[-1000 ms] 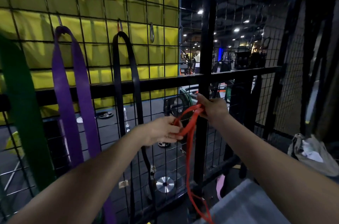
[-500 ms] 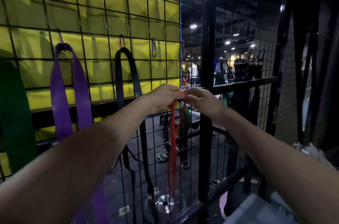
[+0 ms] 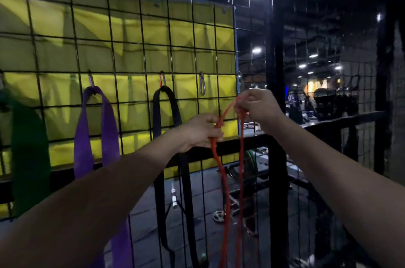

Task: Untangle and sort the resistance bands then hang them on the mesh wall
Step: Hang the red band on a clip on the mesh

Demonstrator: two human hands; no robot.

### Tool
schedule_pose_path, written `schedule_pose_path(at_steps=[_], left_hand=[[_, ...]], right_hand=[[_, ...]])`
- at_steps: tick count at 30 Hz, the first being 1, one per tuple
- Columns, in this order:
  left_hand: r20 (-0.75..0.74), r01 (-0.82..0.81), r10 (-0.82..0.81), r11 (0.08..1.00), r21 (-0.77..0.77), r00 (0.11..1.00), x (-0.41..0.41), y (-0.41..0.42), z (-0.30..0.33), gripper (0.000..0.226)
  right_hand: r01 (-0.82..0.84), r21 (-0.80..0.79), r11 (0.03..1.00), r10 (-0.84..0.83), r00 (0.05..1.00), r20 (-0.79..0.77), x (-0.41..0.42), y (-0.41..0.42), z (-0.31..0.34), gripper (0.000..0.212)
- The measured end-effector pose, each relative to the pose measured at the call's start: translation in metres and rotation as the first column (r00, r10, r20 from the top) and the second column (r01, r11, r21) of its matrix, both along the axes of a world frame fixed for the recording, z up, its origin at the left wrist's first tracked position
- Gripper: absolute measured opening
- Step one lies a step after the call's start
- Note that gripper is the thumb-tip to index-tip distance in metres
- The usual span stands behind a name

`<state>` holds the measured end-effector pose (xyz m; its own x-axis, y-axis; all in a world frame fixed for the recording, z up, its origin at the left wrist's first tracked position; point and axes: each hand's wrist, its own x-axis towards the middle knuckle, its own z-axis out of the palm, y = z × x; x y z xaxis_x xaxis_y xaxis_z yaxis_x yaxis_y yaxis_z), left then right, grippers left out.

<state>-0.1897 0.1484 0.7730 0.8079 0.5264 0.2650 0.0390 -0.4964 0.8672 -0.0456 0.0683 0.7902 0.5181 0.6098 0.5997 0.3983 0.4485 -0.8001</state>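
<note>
A thin red resistance band [image 3: 225,197] hangs in two strands in front of the mesh wall [image 3: 131,48]. My right hand [image 3: 257,105] pinches its top end, just right of an empty carabiner [image 3: 202,85]. My left hand [image 3: 202,130] grips one red strand lower down. On the mesh hang a green band [image 3: 28,153], a purple band [image 3: 96,136] and a black band [image 3: 167,131], each from a carabiner.
A yellow tarp [image 3: 131,33] backs the mesh. A thick black post [image 3: 277,114] stands right of my hands, with a black crossbar at waist height. Beyond the mesh lie weight plates and gym equipment on a dark floor.
Both hands have risen with the red band, from below the crossbar to the height of the carabiners. My right hand now sits higher than my left, and the view has tilted up.
</note>
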Motion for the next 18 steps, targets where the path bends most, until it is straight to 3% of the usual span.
schedule_pose_path(at_steps=[3,8,13,18], left_hand=[[0.167,-0.105,0.096,0.993,0.046,0.981,-0.004,0.017,0.018,0.011],[0.431,-0.397,0.289,0.899,0.186,0.855,0.0,0.032,0.056,0.007],[0.454,-0.527,0.319,0.714,0.462,0.832,0.018,0.046,0.069,0.01],[0.46,-0.568,0.343,0.597,0.567,0.819,0.029,0.057,0.073,0.012]], right_hand=[[-0.036,-0.053,0.998,0.04,0.997,0.065,0.014,0.012,0.007,0.019],[-0.036,-0.152,0.988,0.07,0.972,0.223,0.016,0.031,0.018,0.006],[-0.008,-0.15,0.989,0.038,0.98,0.196,0.02,0.054,0.039,0.02],[-0.001,-0.143,0.99,0.021,0.99,0.139,0.02,0.081,0.065,0.018]])
